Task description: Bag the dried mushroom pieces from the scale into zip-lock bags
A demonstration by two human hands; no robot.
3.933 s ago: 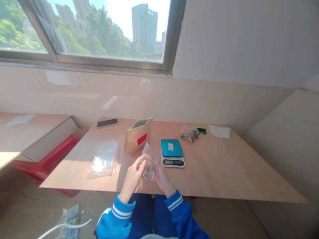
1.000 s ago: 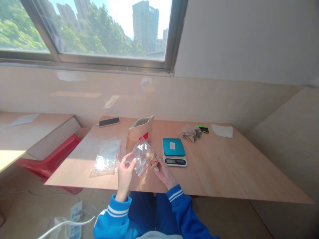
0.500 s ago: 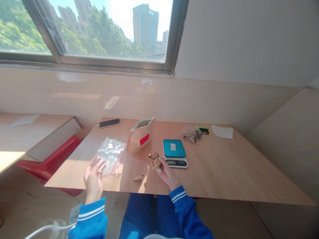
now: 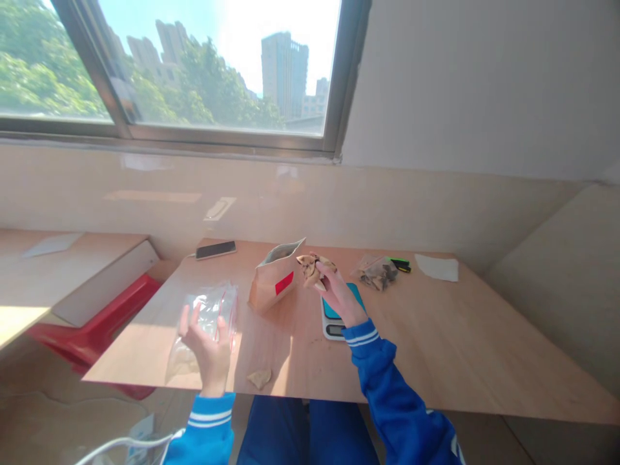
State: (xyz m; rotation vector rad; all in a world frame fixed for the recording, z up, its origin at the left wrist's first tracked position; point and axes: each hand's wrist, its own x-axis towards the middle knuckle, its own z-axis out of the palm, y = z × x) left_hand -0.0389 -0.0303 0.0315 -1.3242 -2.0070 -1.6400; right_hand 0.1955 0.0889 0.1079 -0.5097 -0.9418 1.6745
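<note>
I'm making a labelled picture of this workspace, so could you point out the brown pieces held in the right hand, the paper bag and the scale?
Brown pieces (image 4: 309,272): head view, uncovered part of the clump.
Paper bag (image 4: 266,288): head view, plain front face.
Scale (image 4: 332,310): head view, blue platform.

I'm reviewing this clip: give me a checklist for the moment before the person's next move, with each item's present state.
1. Brown pieces held in the right hand: ok.
2. Left hand free of any load: ok, fingers spread by the clear bags; contact with them is unclear.
3. Paper bag upright, mouth open: ok.
4. No stray pieces: not ok, a loose piece lies near the front edge of the table.
5. Reading on the scale: cannot tell, too small.
</note>
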